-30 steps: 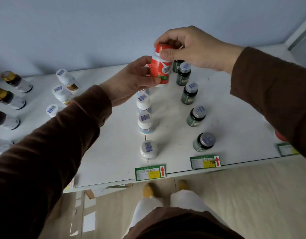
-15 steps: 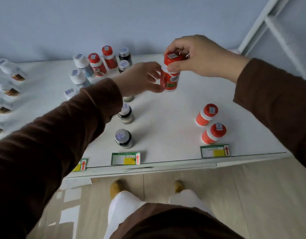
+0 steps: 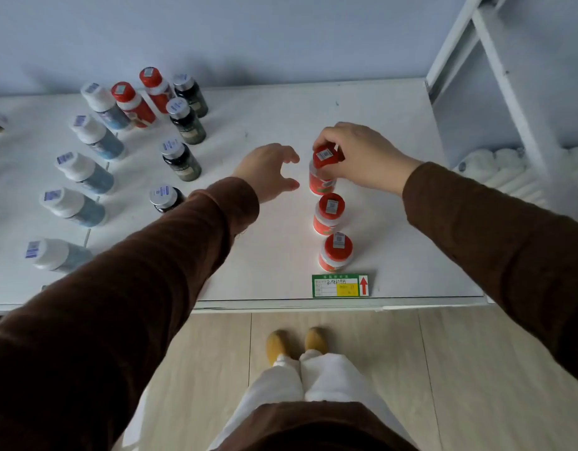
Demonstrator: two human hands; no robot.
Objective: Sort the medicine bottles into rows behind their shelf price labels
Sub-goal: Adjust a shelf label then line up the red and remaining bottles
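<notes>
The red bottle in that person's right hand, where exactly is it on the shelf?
The red bottle stands right of centre, third and rearmost in the row behind the price label, just beyond the middle red bottle.

The white shelf (image 3: 281, 125) carries a green-edged price label (image 3: 340, 285) at its front edge, with three red-capped bottles standing in a line directly behind it: front bottle (image 3: 335, 252), middle bottle (image 3: 329, 213) and rear bottle (image 3: 321, 175). At the left, a row of white-capped blue bottles (image 3: 85, 172) runs from front to back, with a row of silver-capped dark bottles (image 3: 180, 161) beside it. Two more red-capped bottles (image 3: 133, 104) stand at the rear left, near the wall.
</notes>
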